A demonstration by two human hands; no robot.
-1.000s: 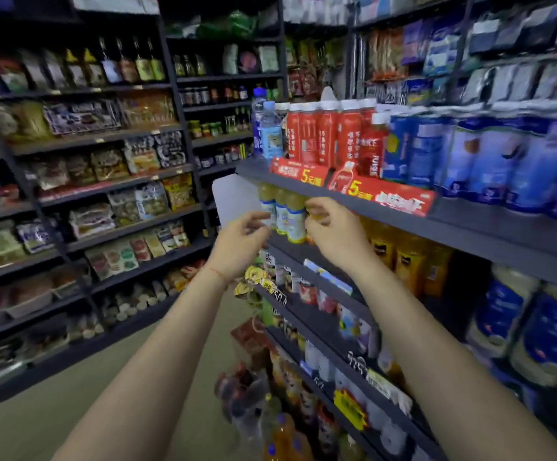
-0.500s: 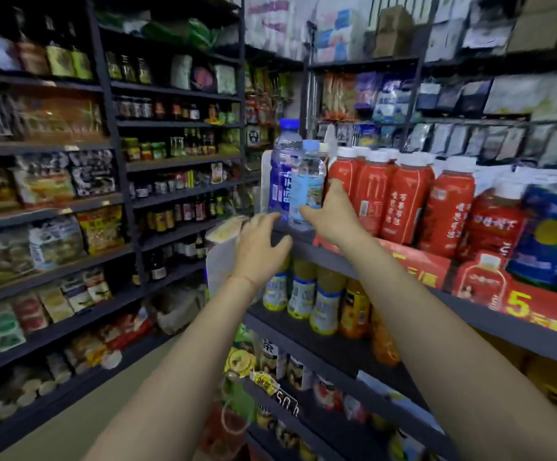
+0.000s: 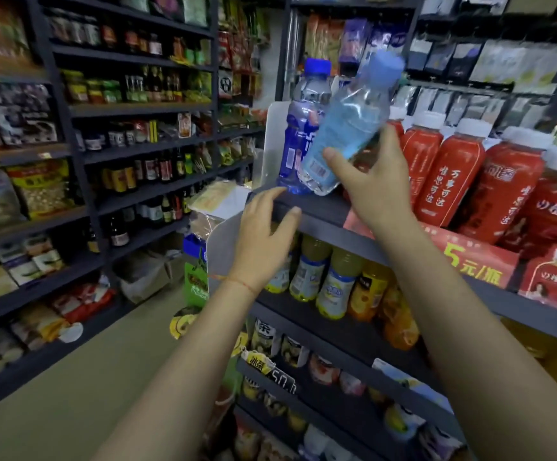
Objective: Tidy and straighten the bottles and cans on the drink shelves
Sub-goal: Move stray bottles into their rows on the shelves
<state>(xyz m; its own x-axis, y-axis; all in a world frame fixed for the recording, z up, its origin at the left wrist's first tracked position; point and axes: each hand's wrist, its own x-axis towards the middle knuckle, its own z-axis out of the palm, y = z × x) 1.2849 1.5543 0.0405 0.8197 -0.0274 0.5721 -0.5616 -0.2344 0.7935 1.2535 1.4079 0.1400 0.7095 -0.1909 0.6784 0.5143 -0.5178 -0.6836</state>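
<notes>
My right hand [image 3: 375, 181] grips a clear light-blue water bottle [image 3: 343, 134] with a pale blue cap, tilted to the right just above the upper drink shelf [image 3: 317, 211]. Behind it a dark blue bottle [image 3: 298, 134] stands upright at the shelf's left end. To the right stands a row of red drink bottles [image 3: 450, 174] with white caps. My left hand [image 3: 265, 241] hovers with fingers spread at the shelf's front edge, holding nothing. Yellow and orange juice bottles [image 3: 335, 284] stand on the shelf below.
A red price strip [image 3: 480, 261] runs along the upper shelf's front. Lower shelves hold small cans and bottles [image 3: 290, 351]. Across the aisle floor [image 3: 71, 377], dark shelving [image 3: 130, 151] carries sauce bottles and snack packs. A white divider panel [image 3: 270, 138] ends the drink shelf.
My hands rose from the yellow bottles' shelf to the upper shelf. My right hand took hold of the light-blue water bottle and has tilted it off the shelf.
</notes>
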